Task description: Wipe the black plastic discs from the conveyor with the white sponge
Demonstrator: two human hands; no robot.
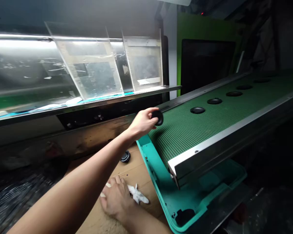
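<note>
My left hand (143, 123) reaches out over the low end of the green conveyor belt (185, 130) and is closed on a black round cap (158, 117). My right hand (117, 199) rests low on a brown cardboard sheet (136, 169). Its fingers are curled over a white cloth (139, 195), whose ends stick out on both sides. Another black round cap (125, 156) lies on the cardboard, under my left forearm. Several more black caps, the nearest (197, 110), ride in a row up the belt.
A teal plastic tray (197, 198) sits under the belt's end with a dark part (184, 216) in its corner. The belt's metal side rail (234, 130) runs up to the right. Clear plastic guards (92, 70) stand on a metal shelf at the back. A green machine (205, 29) stands behind.
</note>
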